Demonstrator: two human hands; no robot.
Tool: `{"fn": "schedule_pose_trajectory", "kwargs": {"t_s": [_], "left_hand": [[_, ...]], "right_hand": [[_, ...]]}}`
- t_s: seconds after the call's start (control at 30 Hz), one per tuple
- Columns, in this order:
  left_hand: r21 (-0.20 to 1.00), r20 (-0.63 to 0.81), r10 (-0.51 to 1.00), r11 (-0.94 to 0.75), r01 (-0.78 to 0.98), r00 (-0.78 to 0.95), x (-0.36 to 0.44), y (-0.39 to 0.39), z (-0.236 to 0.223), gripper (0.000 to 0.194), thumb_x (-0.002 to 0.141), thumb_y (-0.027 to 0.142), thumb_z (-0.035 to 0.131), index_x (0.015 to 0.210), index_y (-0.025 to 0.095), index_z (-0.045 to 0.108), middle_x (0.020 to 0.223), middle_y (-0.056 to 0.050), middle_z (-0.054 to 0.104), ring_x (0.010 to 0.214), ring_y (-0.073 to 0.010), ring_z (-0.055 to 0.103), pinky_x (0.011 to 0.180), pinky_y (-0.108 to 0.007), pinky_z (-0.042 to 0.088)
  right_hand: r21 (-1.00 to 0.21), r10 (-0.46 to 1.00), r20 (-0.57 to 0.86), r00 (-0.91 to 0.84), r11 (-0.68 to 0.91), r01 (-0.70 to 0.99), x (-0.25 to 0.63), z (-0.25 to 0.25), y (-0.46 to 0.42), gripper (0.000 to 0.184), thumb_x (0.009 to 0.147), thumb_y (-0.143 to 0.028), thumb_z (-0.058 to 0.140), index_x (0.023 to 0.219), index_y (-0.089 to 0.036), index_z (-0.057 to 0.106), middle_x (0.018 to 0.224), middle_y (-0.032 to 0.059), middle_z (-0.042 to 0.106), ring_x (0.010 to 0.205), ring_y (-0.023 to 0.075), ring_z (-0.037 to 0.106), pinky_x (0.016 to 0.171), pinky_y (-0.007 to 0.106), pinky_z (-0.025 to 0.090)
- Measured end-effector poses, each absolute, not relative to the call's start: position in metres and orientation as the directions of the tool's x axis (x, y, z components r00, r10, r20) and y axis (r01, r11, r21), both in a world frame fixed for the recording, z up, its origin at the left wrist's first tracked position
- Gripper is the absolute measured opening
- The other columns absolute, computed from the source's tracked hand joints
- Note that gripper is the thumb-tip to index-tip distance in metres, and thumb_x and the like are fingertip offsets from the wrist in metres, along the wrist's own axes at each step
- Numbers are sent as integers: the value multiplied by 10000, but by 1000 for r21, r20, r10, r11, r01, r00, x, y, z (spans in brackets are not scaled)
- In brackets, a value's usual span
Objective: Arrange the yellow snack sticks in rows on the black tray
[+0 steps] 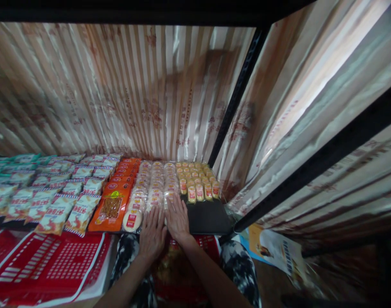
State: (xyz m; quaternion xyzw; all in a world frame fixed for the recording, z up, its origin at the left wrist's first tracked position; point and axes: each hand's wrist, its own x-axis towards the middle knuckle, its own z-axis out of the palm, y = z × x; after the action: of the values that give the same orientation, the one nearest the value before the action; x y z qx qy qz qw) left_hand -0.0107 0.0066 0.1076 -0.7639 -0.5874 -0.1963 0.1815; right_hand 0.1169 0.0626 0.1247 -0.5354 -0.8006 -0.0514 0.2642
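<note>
Both hands rest flat on rows of round, pale, clear-wrapped cakes on a black shelf. My left hand lies over the front of the middle row, fingers stretched forward. Close beside it, my right hand covers the front of the right row, its fingers also extended. At the left, the front cake with a red label is uncovered. Small yellow packs with red labels stand in rows right of my hands. Orange snack bags lie to the left.
White and blue snack bags fill the shelf's left part. Red plastic baskets stand below the shelf edge. A black post and a slanting bar frame the right side. Behind hangs a pleated curtain. A printed bag lies low right.
</note>
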Motion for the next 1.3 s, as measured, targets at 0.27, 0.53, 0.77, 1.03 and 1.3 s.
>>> {"fn": "schedule_pose_trajectory", "kwargs": {"t_s": [0.27, 0.53, 0.77, 1.03, 1.3], "left_hand": [[-78, 511, 819, -257, 963, 260, -6, 7, 103, 514, 866, 283, 380, 1361, 148, 340, 1419, -114, 372, 1339, -242, 273, 1096, -464, 211], [39, 530, 822, -267, 963, 207, 2, -7, 113, 486, 855, 245, 408, 1324, 115, 398, 1412, -141, 377, 1360, -274, 210, 1072, -469, 270], [170, 542, 772, -489, 856, 333, 22, -46, 83, 333, 843, 156, 388, 1118, 102, 568, 1151, -121, 613, 1196, -213, 470, 963, -374, 439], [364, 242, 887, -458, 811, 393, 31, -74, 42, 370, 838, 146, 366, 1158, 134, 550, 1141, -115, 612, 1104, -190, 538, 959, -353, 447], [521, -352, 930, 101, 847, 106, 27, -62, 26, 444, 824, 153, 326, 1227, 116, 509, 1322, -110, 495, 1204, -151, 467, 1037, -237, 316]], "right_hand": [[-208, 838, 448, -311, 436, 875, 119, 120, 64, 428, 929, -302, 348, 1341, -201, 408, 1427, 80, 370, 1364, 218, 196, 1073, 421, 201], [-260, 787, 543, -294, 490, 832, 129, 115, 35, 452, 927, -253, 319, 1370, -174, 351, 1458, 91, 306, 1379, 212, 139, 1081, 430, 218], [-308, 758, 548, -353, 575, 758, 156, 73, -20, 481, 898, -170, 278, 1370, -93, 323, 1406, 129, 390, 1359, 208, 217, 1066, 437, 293], [-345, 775, 471, -420, 601, 721, 176, 21, -64, 454, 892, -214, 359, 1339, -134, 381, 1368, 113, 448, 1328, 223, 297, 1035, 447, 360], [-449, 925, 31, -380, 352, 821, 161, -39, -61, 401, 803, -134, 421, 1168, -180, 581, 1175, 112, 619, 1111, 253, 553, 960, 422, 432]]}}
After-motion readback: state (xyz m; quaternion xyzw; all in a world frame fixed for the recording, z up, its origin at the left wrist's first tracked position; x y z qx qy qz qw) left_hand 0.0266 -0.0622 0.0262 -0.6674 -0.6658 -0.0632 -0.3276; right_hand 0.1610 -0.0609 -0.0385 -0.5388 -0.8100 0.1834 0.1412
